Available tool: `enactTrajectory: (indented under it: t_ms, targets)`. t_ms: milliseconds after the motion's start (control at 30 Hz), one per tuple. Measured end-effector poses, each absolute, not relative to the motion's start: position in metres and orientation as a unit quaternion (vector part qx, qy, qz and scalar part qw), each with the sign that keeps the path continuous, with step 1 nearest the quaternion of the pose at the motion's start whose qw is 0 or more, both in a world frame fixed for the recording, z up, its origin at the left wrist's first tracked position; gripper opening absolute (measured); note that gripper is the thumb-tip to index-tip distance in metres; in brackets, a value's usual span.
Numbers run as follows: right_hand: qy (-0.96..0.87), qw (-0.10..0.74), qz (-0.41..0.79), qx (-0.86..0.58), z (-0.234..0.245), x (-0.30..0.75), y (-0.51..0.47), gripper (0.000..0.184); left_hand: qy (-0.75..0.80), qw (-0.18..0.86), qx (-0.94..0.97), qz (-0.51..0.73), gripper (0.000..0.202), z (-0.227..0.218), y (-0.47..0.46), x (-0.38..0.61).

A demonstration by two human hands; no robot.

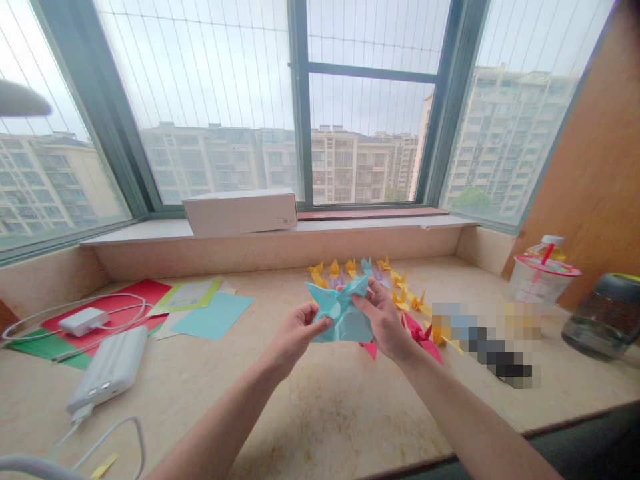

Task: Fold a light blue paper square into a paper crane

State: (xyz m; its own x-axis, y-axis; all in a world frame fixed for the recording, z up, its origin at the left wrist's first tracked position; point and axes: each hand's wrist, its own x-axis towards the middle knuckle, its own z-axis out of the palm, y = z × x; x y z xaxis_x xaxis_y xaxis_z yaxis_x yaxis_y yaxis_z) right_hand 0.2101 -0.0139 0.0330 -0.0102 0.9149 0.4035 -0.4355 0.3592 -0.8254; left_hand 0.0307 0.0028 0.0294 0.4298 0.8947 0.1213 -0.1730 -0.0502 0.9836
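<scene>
Left hand point(295, 333) and right hand point(383, 320) each pinch a side of the partly folded light-blue paper sheet point(343, 313), held above the beige marble counter point(320, 413); small folded yellow paper cranes point(400, 290) lie just beyond the right hand.

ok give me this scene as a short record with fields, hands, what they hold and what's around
left hand: left hand pinches the left edge of the light blue folded paper piece
right hand: right hand grips its upper right part
behind: row of small yellow, blue and purple paper cranes
left side: white power bank, sheets of red, green and blue paper
right side: clear plastic cup with red straw
surface: beige stone counter
</scene>
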Motion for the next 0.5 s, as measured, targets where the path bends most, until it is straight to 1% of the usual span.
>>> enactTrajectory:
  t_ms: [67, 167, 233, 367, 500]
  targets:
    - [-0.494, 0.653, 0.514, -0.256, 0.0308, 0.2109, -0.0114, 0.025, 0.303, 0.633, 0.573, 0.423, 0.038, 0.0304, 0.0025, 0.0296]
    - [-0.49, 0.639, 0.523, -0.279, 0.0279, 0.2125, -0.0078, 0.028, 0.23, 0.696, 0.536, 0.418, 0.045, 0.0333, -0.0002, 0.0292]
    - [-0.499, 0.627, 0.527, -0.285, 0.0266, 0.213, -0.0064, 0.029, 0.2, 0.72, 0.512, 0.423, 0.048, 0.0354, -0.0025, 0.0292]
    - [-0.511, 0.608, 0.529, -0.298, 0.0256, 0.2117, -0.0058, 0.031, 0.201, 0.725, 0.503, 0.426, 0.041, 0.0383, -0.0057, 0.0292]
    - [-0.511, 0.625, 0.502, -0.31, 0.0251, 0.211, -0.0055, 0.03, 0.188, 0.724, 0.514, 0.42, 0.037, 0.0377, -0.006, 0.0291]
